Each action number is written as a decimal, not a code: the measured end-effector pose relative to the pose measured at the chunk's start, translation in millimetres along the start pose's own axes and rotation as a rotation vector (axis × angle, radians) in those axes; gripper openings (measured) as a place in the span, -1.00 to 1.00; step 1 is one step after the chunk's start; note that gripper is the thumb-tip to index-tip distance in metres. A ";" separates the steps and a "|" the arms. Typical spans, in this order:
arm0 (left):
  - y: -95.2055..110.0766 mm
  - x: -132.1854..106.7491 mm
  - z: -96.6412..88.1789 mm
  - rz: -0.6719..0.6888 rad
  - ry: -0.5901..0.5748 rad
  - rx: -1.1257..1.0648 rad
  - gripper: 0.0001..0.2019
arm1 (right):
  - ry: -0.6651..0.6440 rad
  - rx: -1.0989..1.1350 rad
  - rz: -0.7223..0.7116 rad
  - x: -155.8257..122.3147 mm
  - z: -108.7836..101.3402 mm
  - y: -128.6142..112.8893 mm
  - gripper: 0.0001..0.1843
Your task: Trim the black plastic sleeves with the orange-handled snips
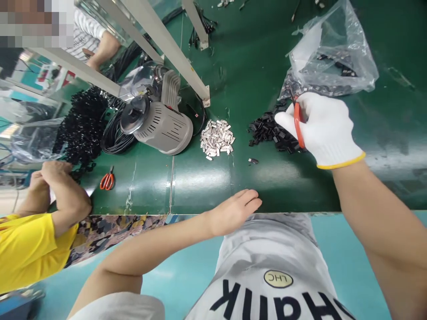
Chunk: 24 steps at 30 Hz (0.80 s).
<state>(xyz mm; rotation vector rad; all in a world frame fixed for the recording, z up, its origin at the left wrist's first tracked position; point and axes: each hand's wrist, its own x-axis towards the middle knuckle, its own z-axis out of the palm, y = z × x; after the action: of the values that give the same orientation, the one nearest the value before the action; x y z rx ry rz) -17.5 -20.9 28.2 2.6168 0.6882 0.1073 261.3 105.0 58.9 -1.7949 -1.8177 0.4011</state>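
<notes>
My right hand (325, 126), in a white knit glove with a yellow cuff, is closed round small scissors with red handles (299, 126). Their dark blades point away from me, by the near edge of a clear plastic bag (333, 58) with small dark parts inside. Just left of and below the glove lies a pile of small black plastic pieces (267, 129). My left hand (236, 211) is bare and rests at the table's front edge, fingers loosely bent and holding nothing visible. One small black piece with a metal end (253, 161) lies alone beyond it.
A heap of small silver metal connectors (217, 138) lies left of the black pile. Further left are a grey machine (163, 126), coiled black cable (116, 133) and other red-handled scissors (107, 180). White metal posts (173, 49) stand behind. Co-workers sit at left and across.
</notes>
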 end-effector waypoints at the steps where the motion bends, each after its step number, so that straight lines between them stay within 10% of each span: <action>1: -2.3 3.1 6.3 0.012 0.030 0.003 -0.71 | 0.000 -0.003 0.011 0.2 0.2 -0.8 -0.52; 10: -71.4 121.0 -34.6 -0.056 0.433 -0.144 -0.88 | 0.040 0.015 0.055 1.0 -4.5 0.8 -0.41; 24: -90.6 48.8 -17.7 -0.337 0.420 -0.410 -0.93 | -0.104 -0.074 0.043 -5.1 18.4 -10.7 -0.59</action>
<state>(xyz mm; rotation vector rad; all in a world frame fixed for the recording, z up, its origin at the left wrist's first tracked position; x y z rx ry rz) -19.0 80.7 4.0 2.0688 1.1066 0.6358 241.9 102.2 49.3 -1.8987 -1.8897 0.4572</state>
